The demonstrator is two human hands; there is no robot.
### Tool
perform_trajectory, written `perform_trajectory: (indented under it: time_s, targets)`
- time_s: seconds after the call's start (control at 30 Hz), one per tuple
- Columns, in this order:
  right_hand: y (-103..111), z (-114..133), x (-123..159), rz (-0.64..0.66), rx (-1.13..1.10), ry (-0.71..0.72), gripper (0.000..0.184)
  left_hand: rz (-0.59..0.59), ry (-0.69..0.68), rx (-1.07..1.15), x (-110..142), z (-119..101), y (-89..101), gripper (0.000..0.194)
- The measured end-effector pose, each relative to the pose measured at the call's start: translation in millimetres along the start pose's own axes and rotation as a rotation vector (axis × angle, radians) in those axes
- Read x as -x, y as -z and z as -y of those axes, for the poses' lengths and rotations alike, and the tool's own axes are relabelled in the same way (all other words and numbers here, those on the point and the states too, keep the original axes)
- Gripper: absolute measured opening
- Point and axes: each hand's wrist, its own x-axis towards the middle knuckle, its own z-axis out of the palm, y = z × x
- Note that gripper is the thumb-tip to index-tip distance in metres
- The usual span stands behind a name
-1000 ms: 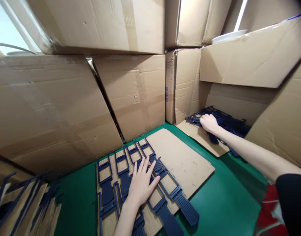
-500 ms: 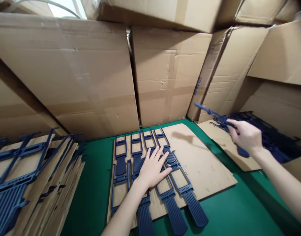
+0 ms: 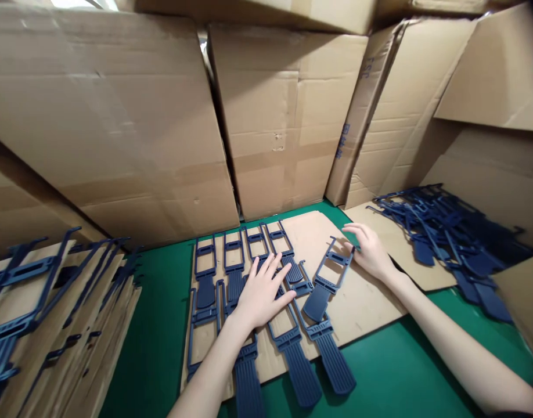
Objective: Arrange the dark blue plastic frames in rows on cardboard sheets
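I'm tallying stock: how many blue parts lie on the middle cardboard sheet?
9: four in the far row, four in the near row, plus one slanted part at the right hand. The left hand partly covers some; more may be hidden.

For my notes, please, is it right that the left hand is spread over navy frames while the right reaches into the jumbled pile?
Not quite: in the head view the right hand is at a slanted frame, not the pile; the left hand is spread over navy frames.
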Motion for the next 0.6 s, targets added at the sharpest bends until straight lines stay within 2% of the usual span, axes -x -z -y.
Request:
perform_trajectory:
  time_s: [0.13,0.27,0.33,0.53,0.6]
  targets:
    - [9.8,3.1,7.2,-0.060,-0.055,-0.109,0.041,0.003,-0.008,-0.010,-1.1,1.0,-0.5,0.061]
    - [19.4,18.0,6.4,-0.250,-0.022,-0.184,0.036,0.008,-0.010,-0.002,-1.7,1.1,0.6,0.060]
    - [21.6,17.6,6.0,-0.316,0.006,-0.256,0.035,0.007,-0.011,0.000,-2.2,1.4,0.9,0.060]
    - [14.6,-16.4,11.9,-0.309,-0.109,-0.465,0.037,-0.002,-0.014,-0.004,-4.4,2.9,-0.6,0.058]
    - [14.4,-16.8,11.7,-0.273,-0.206,-0.485,0.032,0.002,-0.015,-0.008,-4.8,3.0,-0.8,0.058]
